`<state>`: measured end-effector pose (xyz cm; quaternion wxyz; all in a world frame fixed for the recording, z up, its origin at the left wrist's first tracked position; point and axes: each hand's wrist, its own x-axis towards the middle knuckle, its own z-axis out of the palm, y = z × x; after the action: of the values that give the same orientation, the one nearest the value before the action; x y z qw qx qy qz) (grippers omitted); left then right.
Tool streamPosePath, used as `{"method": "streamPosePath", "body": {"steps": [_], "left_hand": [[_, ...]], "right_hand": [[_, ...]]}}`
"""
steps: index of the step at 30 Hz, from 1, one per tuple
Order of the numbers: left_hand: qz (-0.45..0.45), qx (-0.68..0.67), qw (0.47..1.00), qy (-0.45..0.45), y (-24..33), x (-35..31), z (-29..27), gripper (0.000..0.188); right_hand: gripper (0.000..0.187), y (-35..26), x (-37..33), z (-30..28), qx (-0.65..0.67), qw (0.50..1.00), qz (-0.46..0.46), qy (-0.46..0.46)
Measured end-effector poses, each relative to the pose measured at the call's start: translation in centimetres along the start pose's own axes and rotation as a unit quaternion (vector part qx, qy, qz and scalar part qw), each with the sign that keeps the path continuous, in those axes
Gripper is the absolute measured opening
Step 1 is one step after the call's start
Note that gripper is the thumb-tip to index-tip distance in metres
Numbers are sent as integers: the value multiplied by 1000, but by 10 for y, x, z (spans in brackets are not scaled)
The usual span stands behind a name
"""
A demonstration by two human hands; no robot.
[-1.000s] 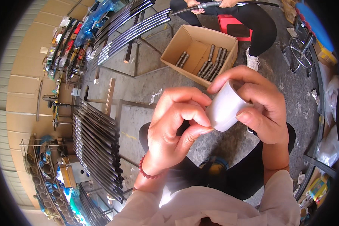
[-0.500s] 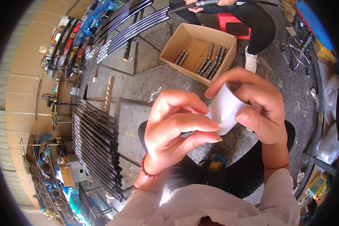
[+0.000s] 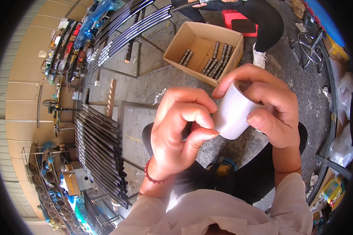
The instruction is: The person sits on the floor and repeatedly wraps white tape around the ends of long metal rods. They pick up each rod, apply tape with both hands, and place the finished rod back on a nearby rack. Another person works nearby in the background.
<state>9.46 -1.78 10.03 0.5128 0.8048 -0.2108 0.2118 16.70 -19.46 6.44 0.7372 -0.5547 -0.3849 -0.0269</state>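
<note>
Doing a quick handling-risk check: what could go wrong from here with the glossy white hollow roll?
1. The glossy white hollow roll could drop onto the grey concrete floor: it is held in mid-air, and only the bare right hand clearly supports it.
2. The bare left hand might slip: its thumb and index finger pinch together close by the roll's lower edge, and what, if anything, they hold can't be made out.
</note>
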Motion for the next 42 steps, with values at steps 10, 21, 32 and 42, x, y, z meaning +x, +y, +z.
{"method": "streamPosePath", "body": {"steps": [10,21,32,42], "left_hand": [[-40,-155,985,59,4,-7,-1,24],[15,10,1000,-3,6,-7,-1,22],[-56,-20,998,-8,10,-4,4,16],[-160,-320,934,17,6,-11,4,19]], "right_hand": [[57,-4,-2,0,-18,999,-37,15],[57,-5,-3,0,-14,999,-37,6],[57,-4,-5,-4,-30,999,-41,-6],[54,-4,-5,2,-25,998,-57,0]]}}
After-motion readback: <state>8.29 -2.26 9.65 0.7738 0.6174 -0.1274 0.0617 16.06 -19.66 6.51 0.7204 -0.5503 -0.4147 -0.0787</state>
